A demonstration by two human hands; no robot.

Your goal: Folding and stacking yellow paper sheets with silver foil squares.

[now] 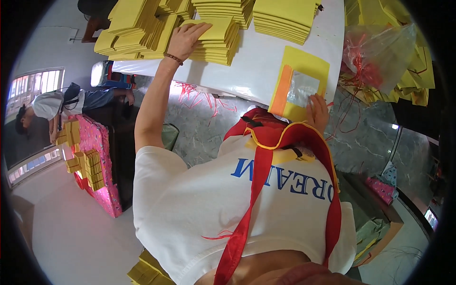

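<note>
My left hand [186, 42] reaches to the far side of the white table and lies over a stack of folded yellow paper bags [219, 51]. Its fingers are stretched across the top of the stack. Close to the table's near edge, my right hand [317, 112] grips the lower right corner of a flat yellow paper bag [302, 61]. An orange strip [282, 89] and a shiny, clear-looking panel [302, 88] show on this bag. The thumb of my right hand is hidden.
More yellow stacks [284, 21] line the back of the white table [216, 81]. A clear plastic bag with red cords [375, 57] lies at the right beside yellow pieces. Red cords [202, 97] hang below the table. Another person [50, 104] works at a pink-covered table [102, 156] on the left.
</note>
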